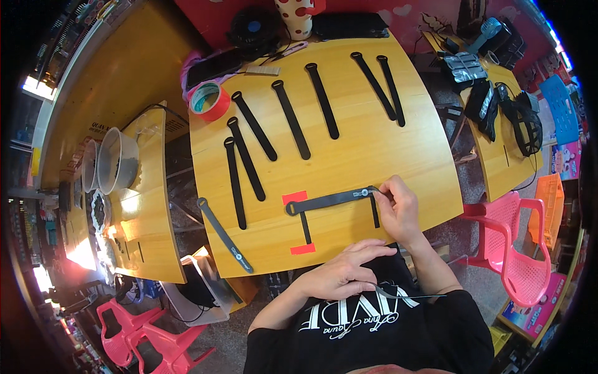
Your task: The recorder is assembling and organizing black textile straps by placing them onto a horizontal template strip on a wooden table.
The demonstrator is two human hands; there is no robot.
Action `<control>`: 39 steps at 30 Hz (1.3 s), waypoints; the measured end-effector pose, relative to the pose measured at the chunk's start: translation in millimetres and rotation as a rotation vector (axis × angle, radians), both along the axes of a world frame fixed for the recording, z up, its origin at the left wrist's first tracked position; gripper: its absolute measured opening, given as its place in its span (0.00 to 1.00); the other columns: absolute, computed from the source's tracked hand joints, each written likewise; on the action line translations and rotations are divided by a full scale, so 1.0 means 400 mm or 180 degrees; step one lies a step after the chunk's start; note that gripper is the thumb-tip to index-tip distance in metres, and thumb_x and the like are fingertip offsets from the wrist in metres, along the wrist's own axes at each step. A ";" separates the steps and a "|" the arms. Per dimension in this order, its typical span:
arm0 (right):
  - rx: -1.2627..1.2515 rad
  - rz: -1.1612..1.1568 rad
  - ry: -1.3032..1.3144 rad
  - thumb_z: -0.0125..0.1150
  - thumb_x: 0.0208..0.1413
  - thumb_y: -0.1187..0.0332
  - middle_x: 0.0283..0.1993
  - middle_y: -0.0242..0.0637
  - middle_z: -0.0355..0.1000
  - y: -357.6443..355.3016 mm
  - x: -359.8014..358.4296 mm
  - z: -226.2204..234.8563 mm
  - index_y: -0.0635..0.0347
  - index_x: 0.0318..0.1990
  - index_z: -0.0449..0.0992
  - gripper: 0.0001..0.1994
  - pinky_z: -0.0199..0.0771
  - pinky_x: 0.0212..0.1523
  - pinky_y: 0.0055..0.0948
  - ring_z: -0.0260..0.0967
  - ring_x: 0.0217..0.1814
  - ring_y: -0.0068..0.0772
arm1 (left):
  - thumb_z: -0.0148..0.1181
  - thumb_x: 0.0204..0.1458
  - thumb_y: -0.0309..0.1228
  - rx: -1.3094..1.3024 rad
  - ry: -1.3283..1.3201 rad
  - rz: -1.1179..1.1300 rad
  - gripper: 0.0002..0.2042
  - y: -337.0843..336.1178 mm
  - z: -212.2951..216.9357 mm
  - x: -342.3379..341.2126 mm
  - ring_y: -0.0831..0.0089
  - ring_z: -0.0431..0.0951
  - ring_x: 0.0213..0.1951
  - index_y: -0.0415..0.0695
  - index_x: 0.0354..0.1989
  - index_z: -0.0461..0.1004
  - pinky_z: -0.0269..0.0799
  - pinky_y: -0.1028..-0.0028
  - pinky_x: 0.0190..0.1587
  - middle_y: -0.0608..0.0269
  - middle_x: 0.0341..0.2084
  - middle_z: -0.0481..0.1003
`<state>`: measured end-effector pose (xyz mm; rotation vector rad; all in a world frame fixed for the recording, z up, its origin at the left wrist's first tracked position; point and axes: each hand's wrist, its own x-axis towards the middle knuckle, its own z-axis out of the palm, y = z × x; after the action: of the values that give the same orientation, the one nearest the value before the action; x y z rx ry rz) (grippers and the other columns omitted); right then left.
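Grey strap (330,200) lies flat near the front edge of the wooden desk (374,156), running left to right, ring end at left resting on a red tape square (294,197), label end at right. Right hand (397,209): fingertips pinched on the strap's right end, holding it against the desk beside a short black marker line (374,212). Left hand (342,271): off the desk, resting palm down against the black shirt, fingers loosely together and extended, touching a thin dark strip (398,293) across the lap; whether it grips the strip, cannot tell. A second black line (305,227) runs from the ring end down to another red tape square (303,249). Eight black straps (288,118) laid out in a fan farther back. One more grey strap (224,234) overhangs the desk's left front corner. Red tape roll (210,101) at far left corner.
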<state>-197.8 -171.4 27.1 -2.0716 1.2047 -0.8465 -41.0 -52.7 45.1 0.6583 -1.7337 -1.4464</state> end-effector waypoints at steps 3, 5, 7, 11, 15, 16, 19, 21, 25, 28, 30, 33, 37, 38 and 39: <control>-0.0133 0.0188 -0.0311 0.60 0.46 0.82 0.25 0.43 0.64 -0.004 -0.004 -0.006 0.65 0.30 0.68 0.06 0.63 0.25 0.36 0.65 0.25 0.48 | 0.62 0.51 0.36 -0.0191 -0.0200 0.0185 0.10 0.002 0.003 0.011 0.45 0.50 0.68 0.41 0.28 0.79 0.49 0.50 0.65 0.47 0.65 0.59; -0.0390 0.0345 -0.0346 0.59 0.46 0.83 0.25 0.43 0.65 -0.004 -0.004 -0.006 0.65 0.31 0.68 0.07 0.64 0.24 0.35 0.65 0.24 0.47 | 0.62 0.51 0.36 -0.0192 -0.0300 0.0305 0.10 0.003 0.009 0.016 0.44 0.49 0.69 0.42 0.28 0.80 0.48 0.49 0.65 0.48 0.65 0.59; -0.0928 0.0456 -0.0625 0.58 0.46 0.84 0.26 0.43 0.66 0.001 -0.005 0.001 0.66 0.31 0.69 0.07 0.66 0.25 0.35 0.67 0.25 0.46 | 0.63 0.50 0.36 -0.0185 -0.0403 0.0426 0.09 0.002 0.017 0.024 0.44 0.47 0.69 0.43 0.29 0.80 0.46 0.48 0.65 0.49 0.65 0.59; -0.1340 0.0386 -0.0571 0.58 0.48 0.84 0.26 0.41 0.68 -0.010 0.010 0.046 0.66 0.32 0.69 0.06 0.66 0.25 0.28 0.67 0.24 0.34 | 0.64 0.49 0.36 -0.0263 -0.0396 0.0495 0.08 0.002 0.024 0.047 0.44 0.47 0.70 0.45 0.29 0.81 0.44 0.48 0.64 0.50 0.65 0.60; -0.0124 0.0016 -0.0531 0.59 0.50 0.83 0.25 0.35 0.68 -0.016 0.009 0.001 0.66 0.32 0.71 0.04 0.66 0.25 0.23 0.66 0.23 0.23 | 0.64 0.47 0.35 -0.0210 -0.0317 0.0570 0.07 -0.003 0.016 0.053 0.45 0.48 0.69 0.45 0.28 0.82 0.44 0.48 0.64 0.50 0.64 0.61; 0.0006 -0.0170 -0.0601 0.60 0.51 0.82 0.24 0.33 0.68 -0.015 0.008 -0.007 0.66 0.31 0.71 0.04 0.65 0.25 0.21 0.65 0.23 0.20 | 0.64 0.47 0.35 -0.0206 -0.0316 0.0571 0.07 -0.001 0.017 0.050 0.45 0.48 0.69 0.45 0.28 0.82 0.44 0.48 0.64 0.50 0.64 0.61; 0.0121 -0.0231 -0.0718 0.60 0.51 0.82 0.24 0.32 0.68 -0.023 0.005 -0.017 0.66 0.30 0.71 0.04 0.64 0.24 0.20 0.64 0.23 0.18 | 0.64 0.48 0.36 -0.0205 -0.0287 0.0522 0.08 -0.005 0.019 0.049 0.45 0.48 0.69 0.45 0.29 0.82 0.45 0.48 0.64 0.49 0.64 0.62; 0.0129 -0.0250 -0.0686 0.60 0.51 0.82 0.23 0.31 0.67 -0.028 0.003 -0.024 0.66 0.29 0.71 0.04 0.63 0.23 0.19 0.63 0.22 0.17 | 0.64 0.48 0.36 -0.0183 -0.0275 0.0526 0.08 -0.003 0.015 0.048 0.45 0.49 0.69 0.45 0.29 0.82 0.45 0.49 0.64 0.49 0.64 0.62; -0.0002 -0.0210 -0.0646 0.60 0.50 0.83 0.22 0.31 0.65 -0.029 0.001 -0.031 0.65 0.28 0.70 0.05 0.58 0.20 0.19 0.60 0.20 0.16 | 0.63 0.48 0.36 -0.0138 -0.0230 0.0483 0.08 -0.004 0.011 0.048 0.45 0.49 0.69 0.45 0.29 0.82 0.44 0.49 0.65 0.49 0.64 0.62; -0.0227 -0.0164 -0.0543 0.59 0.50 0.83 0.21 0.32 0.63 -0.032 0.002 -0.032 0.65 0.27 0.70 0.05 0.56 0.19 0.20 0.59 0.19 0.18 | 0.63 0.48 0.36 -0.0107 -0.0244 0.0482 0.08 -0.006 0.009 0.049 0.45 0.49 0.69 0.45 0.29 0.82 0.44 0.50 0.65 0.48 0.64 0.62; -0.0220 -0.0187 -0.0538 0.58 0.48 0.84 0.21 0.36 0.63 -0.033 0.005 -0.029 0.65 0.26 0.69 0.06 0.57 0.19 0.24 0.61 0.19 0.26 | 0.63 0.48 0.31 -0.0081 -0.0178 0.0478 0.05 -0.007 0.004 0.050 0.46 0.47 0.70 0.43 0.28 0.80 0.45 0.48 0.64 0.50 0.65 0.60; -0.0312 -0.0147 -0.0491 0.58 0.47 0.85 0.22 0.38 0.63 -0.037 0.004 -0.032 0.65 0.25 0.69 0.06 0.58 0.19 0.26 0.61 0.18 0.29 | 0.63 0.49 0.36 -0.0044 -0.0175 0.0538 0.08 -0.005 -0.004 0.050 0.44 0.50 0.69 0.45 0.30 0.83 0.44 0.50 0.65 0.47 0.63 0.62; -0.0468 -0.0027 -0.0297 0.57 0.45 0.86 0.22 0.38 0.63 -0.040 0.002 -0.033 0.66 0.25 0.69 0.06 0.57 0.18 0.25 0.61 0.17 0.28 | 0.63 0.49 0.36 0.0009 -0.0169 0.0527 0.09 -0.005 -0.006 0.049 0.44 0.50 0.68 0.44 0.30 0.83 0.44 0.50 0.66 0.47 0.63 0.63; -0.0473 -0.0038 -0.0291 0.57 0.45 0.86 0.22 0.38 0.63 -0.041 0.002 -0.036 0.66 0.25 0.69 0.06 0.57 0.18 0.25 0.61 0.17 0.28 | 0.63 0.49 0.36 0.0013 -0.0166 0.0537 0.09 -0.005 -0.007 0.048 0.44 0.50 0.68 0.44 0.30 0.83 0.44 0.50 0.66 0.46 0.63 0.63; -0.0517 -0.0049 -0.0270 0.57 0.44 0.86 0.22 0.38 0.63 -0.041 0.003 -0.039 0.65 0.25 0.69 0.06 0.57 0.18 0.25 0.61 0.17 0.29 | 0.63 0.49 0.36 0.0020 -0.0167 0.0548 0.09 -0.007 -0.006 0.048 0.44 0.51 0.68 0.43 0.30 0.82 0.44 0.50 0.66 0.46 0.62 0.63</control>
<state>-196.6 -187.8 11.6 -2.1328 1.1408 -1.0597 -21.7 -55.3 42.7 0.8344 -1.6688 -1.3266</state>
